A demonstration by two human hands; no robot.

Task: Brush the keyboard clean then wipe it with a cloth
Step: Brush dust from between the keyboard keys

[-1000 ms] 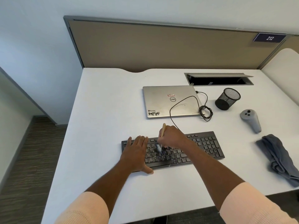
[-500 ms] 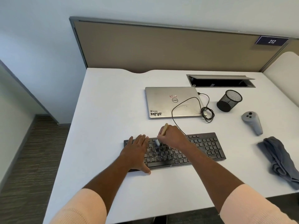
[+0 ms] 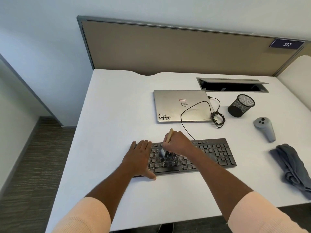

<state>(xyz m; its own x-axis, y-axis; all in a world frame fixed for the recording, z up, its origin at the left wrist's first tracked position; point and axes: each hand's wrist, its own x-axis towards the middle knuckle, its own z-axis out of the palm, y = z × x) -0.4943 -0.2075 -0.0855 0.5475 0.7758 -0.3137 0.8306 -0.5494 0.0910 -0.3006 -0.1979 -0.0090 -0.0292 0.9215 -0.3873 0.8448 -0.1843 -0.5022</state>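
fingers of the right hand are curling round a small brush, gripping its pale wooden handle much like a pen. the handle is leaning up and away while the light bristles are pressing down among the keys. the left hand is lying flat, fingers straight, over the left end of the keyboard, with the thumb spreading along the near edge. it is holding nothing, and is probably pinning the board so the strokes are not sliding it across the desk.

the keyboard is sitting square in front of the person, near the front edge. the bristles are working the upper rows left of its middle, and the number-pad end is lying uncovered to the right. judging by this, brushing is under way and wiping is not yet begun.

the grey cloth is lying crumpled well to the right, near the desk's edge, likely waiting within the right hand's reach for that later step. behind the keyboard, a black cable is running from beside the right hand across a closed silver laptop. further right, a black mesh pen cup and a grey controller are sitting out of the way.
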